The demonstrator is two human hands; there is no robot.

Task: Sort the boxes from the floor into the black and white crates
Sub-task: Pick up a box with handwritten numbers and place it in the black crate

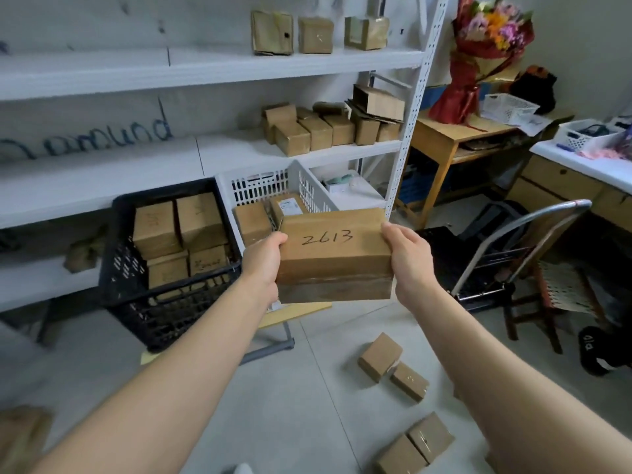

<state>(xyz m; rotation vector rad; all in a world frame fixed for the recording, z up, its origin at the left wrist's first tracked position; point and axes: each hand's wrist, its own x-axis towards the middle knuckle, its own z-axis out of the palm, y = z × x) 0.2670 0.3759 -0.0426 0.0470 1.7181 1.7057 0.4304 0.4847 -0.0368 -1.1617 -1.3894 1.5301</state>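
Note:
I hold a brown cardboard box (335,254) marked "2613" in the air with both hands, in front of the white crate (301,186). My left hand (263,265) grips its left end and my right hand (407,258) its right end. The white crate holds a few brown boxes. To its left the black crate (143,302) holds several brown boxes. Several small brown boxes lie on the floor: one (379,356) with another (409,381) beside it, and a pair (415,444) nearer me.
White metal shelving (212,63) behind the crates carries more brown boxes. A folding trolley (496,268) and a wooden stool (554,292) stand at the right. A wooden desk (444,135) with a bouquet stands behind. Another box (20,436) lies at the lower left.

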